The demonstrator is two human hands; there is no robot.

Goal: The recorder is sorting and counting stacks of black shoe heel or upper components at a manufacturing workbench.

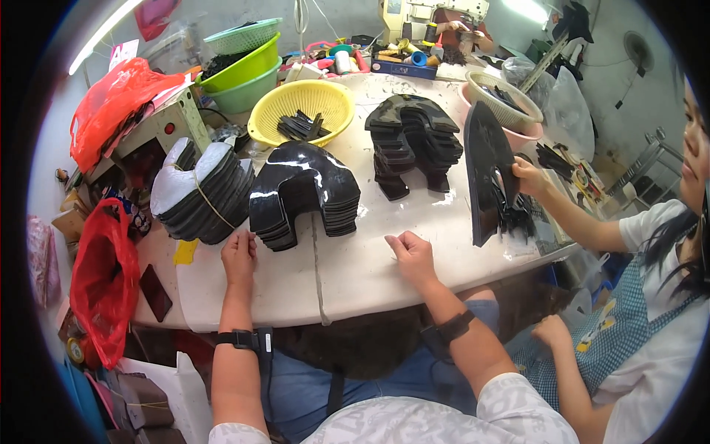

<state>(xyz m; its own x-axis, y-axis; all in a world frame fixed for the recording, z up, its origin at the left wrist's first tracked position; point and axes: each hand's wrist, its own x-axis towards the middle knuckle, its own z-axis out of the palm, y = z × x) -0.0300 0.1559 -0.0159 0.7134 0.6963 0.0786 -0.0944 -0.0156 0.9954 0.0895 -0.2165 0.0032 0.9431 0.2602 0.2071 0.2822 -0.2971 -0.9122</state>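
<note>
Hands are resting on the pale surface point(355, 274), both loosely curled and gripping nothing: the left hand point(238, 255) is touching the near edge of a glossy black stack of U-shaped cut pieces point(303, 192), while the right hand point(413, 255) is lying apart from it on bare surface. Left of that stack, a banded bundle of grey-backed pieces point(201, 191) is leaning. Farther back, a second black stack point(410, 140) is sitting beside a yellow basket point(302, 107) holding dark strips. At the right, another person's hand point(529, 177) is holding a large black sheet point(488, 166) upright.
</note>
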